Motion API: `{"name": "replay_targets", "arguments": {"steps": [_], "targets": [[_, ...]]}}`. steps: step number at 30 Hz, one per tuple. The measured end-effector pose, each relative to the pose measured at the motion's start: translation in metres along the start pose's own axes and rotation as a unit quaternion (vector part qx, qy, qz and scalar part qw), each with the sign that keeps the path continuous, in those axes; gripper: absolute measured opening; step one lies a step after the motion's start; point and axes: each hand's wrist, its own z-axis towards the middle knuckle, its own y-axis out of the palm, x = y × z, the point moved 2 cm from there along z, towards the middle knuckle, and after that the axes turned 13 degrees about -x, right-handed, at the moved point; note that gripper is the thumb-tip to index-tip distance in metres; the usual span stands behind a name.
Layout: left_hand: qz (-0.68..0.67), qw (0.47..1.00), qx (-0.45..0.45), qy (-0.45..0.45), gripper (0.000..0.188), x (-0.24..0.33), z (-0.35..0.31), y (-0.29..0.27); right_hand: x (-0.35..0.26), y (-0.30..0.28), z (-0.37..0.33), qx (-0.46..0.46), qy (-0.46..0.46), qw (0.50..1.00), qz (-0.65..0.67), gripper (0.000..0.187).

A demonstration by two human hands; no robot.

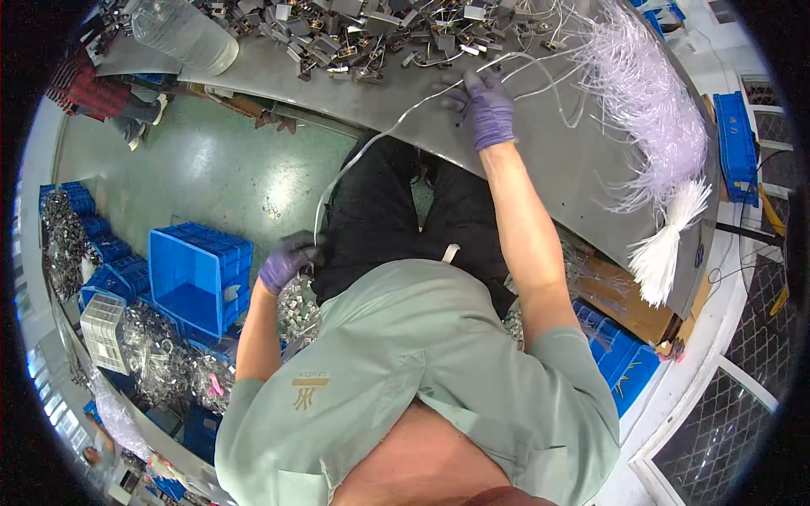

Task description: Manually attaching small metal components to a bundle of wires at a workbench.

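A thin white cable [361, 153] stretches from low on the left, over my dark-trousered lap, up to the grey table. My left hand [288, 261], in a purple glove with dark fingers, is closed on the cable's lower end beside my left thigh. Over the table's near edge, my right hand [483, 110], gloved the same way, has its fingers closed around the cable further along. Beyond that hand the cable loops loosely toward a large bundle of translucent, pale-violet strands [645, 101]. White ends [671, 240] of the bundle are gathered at the table's right side.
Small metal-cased connector parts [363, 34] are heaped along the far side of the table [371, 97]. A cloudy plastic bottle [184, 35] is at the far left. Blue crates [198, 278] and piles of parts stand on the left floor. Another person [93, 91] is at the upper left.
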Motion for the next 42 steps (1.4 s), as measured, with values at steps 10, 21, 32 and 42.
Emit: {"name": "replay_targets", "arguments": {"steps": [10, 21, 32, 42], "targets": [[0.020, 0.974, 0.169, 0.147, 0.036, 0.090, 0.040, 0.016, 0.005, 0.029, -0.020, -0.138, 0.051, 0.985, 0.086, 0.026], [0.025, 0.970, 0.189, 0.150, 0.032, 0.121, 0.039, 0.020, -0.028, 0.049, -0.045, -0.204, 0.057, 0.950, -0.227, 0.031], [0.123, 0.961, 0.174, 0.176, 0.023, 0.141, 0.061, 0.033, -0.005, 0.065, -0.058, -0.187, -0.011, 0.962, -0.197, 0.029], [0.099, 0.966, 0.137, 0.196, 0.026, 0.148, 0.059, 0.035, -0.031, 0.032, -0.040, -0.153, -0.063, 0.935, -0.313, 0.027]]}}
